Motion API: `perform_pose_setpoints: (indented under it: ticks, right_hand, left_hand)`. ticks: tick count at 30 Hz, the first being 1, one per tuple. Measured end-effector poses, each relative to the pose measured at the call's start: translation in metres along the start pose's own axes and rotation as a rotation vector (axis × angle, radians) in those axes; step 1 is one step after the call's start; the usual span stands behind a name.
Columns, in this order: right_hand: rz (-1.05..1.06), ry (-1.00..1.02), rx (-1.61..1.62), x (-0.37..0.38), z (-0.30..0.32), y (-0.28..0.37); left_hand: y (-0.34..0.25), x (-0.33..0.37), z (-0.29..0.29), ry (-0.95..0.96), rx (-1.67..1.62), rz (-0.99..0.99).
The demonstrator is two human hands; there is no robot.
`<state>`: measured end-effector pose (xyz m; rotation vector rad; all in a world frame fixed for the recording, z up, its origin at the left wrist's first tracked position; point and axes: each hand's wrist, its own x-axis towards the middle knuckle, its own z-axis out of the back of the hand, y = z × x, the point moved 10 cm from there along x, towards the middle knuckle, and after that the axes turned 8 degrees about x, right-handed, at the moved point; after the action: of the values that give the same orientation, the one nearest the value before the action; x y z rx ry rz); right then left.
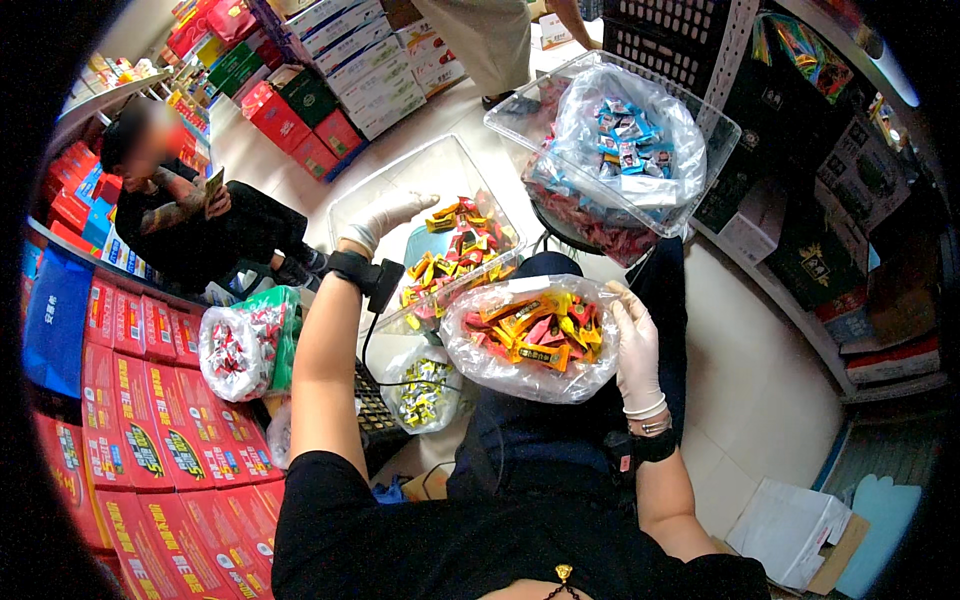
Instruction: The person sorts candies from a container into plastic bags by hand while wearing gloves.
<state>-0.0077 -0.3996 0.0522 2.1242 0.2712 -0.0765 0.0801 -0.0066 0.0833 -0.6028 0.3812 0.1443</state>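
My right hand [637, 350], in a white glove, grips the right rim of a clear plastic bag [465, 370] above my lap. The bag's mouth is wide, and wrapped candies [540, 330] in yellow, orange and red fill it. Also gloved, my left hand [392, 214] reaches over the left side of a clear plastic bin [352, 185]. Its fingers stretch toward the right, with no candy visible in them. More yellow and red wrapped candies [465, 240] lie heaped in that bin, just beyond the fingertips. A dark strap with a small device circles my left wrist.
A second clear bin [715, 130] at the back right holds a bag of blue-wrapped candies [632, 140]. Bags of yellow-green [425, 392] and red-white candies [235, 350] stand at left. Red boxes [170, 420] line the left; shelving [800, 340] stands right. A seated person [180, 205] is at far left.
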Motion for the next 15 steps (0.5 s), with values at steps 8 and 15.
perform_pose_setpoints:
  ticks: [8, 15]
  right_hand:
    - [-0.026, -0.031, 0.052, 0.004, 0.004, -0.003]
    - [-0.009, -0.033, 0.004, 0.002, 0.009, -0.001]
  left_hand:
    - [0.116, 0.032, -0.068, 0.257, -0.082, 0.433]
    - [0.127, 0.022, -0.088, 0.322, -0.004, 0.591]
